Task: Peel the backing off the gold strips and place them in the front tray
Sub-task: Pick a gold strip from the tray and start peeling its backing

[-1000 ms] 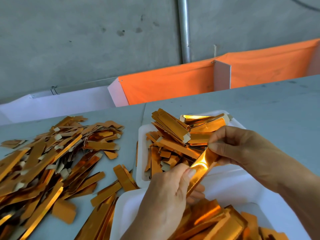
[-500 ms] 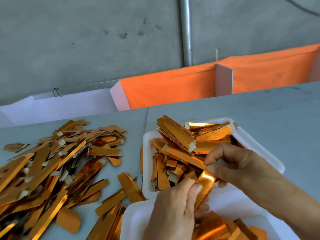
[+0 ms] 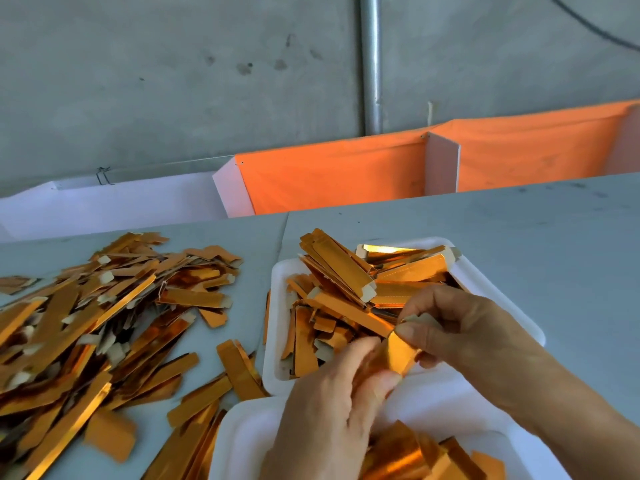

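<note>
I see mirror-bright gold foil on the strip (image 3: pixel 401 355) pinched between my two hands, its face glossy and smooth, catching a hot glare. The loose heap of strips (image 3: pixel 104 323) on the left shows the same metallic sheen, with dull beige paper tabs at the ends. Both white trays, the far one (image 3: pixel 277 306) and the near one (image 3: pixel 242 441), look like matt foam or moulded plastic; I cannot tell which. The tabletop (image 3: pixel 519 244) is a flat, matt grey-blue. Behind it hangs orange cloth (image 3: pixel 332 174), softly creased, a bare metal pipe (image 3: pixel 370 64) and a rough, stained concrete wall (image 3: pixel 173 81).
</note>
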The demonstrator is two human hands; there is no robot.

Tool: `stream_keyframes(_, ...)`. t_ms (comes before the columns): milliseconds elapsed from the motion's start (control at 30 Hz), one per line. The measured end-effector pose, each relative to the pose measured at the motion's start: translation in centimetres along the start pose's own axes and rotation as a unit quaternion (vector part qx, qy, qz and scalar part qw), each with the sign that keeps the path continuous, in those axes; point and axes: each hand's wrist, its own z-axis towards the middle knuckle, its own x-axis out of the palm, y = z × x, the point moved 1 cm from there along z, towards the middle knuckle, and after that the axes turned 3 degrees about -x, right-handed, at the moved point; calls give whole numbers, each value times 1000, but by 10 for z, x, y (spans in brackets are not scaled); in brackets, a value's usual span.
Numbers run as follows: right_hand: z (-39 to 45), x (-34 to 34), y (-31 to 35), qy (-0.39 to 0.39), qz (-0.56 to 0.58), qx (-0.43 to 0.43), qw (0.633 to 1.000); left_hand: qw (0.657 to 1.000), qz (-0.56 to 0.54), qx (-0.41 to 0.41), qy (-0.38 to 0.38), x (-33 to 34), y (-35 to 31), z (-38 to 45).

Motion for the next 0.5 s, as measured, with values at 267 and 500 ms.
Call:
stream_keyframes(267, 1, 4, -2, -3, 33, 18, 999, 992, 121, 1, -39, 9, 2, -3)
stream_keyframes(500, -5, 0, 5, 57, 165, 21, 984, 997, 11, 7, -81, 8, -1, -10)
